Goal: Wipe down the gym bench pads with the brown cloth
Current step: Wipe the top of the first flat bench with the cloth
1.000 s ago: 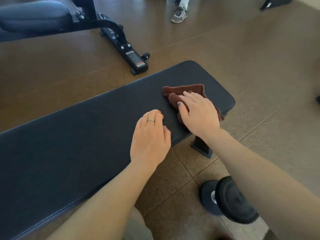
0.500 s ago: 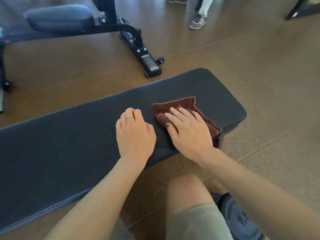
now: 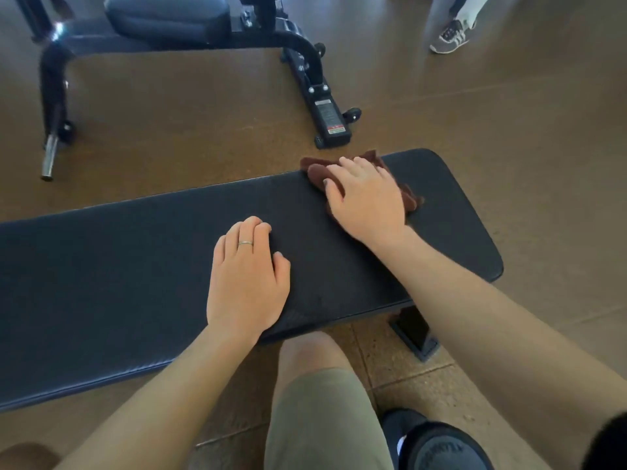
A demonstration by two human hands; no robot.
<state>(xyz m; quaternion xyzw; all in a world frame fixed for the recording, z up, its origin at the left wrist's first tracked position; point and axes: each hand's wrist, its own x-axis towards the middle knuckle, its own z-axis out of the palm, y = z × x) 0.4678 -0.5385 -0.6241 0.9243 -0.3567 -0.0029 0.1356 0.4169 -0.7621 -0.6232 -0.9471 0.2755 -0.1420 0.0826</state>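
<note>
While the left hand (image 3: 247, 276) rests flat and holds nothing, the right hand (image 3: 368, 198) presses with straight fingers the brown cloth (image 3: 317, 171) at the far edge of the bench pad (image 3: 135, 266).

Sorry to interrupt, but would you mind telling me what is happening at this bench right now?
A person is wiping a flat gym bench pad with a brown cloth. The right hand presses the bunched cloth flat against the pad's far edge, near its right end. The left hand rests bare on the pad beside it, holding nothing. Another bench stands behind on the brown floor.
</note>
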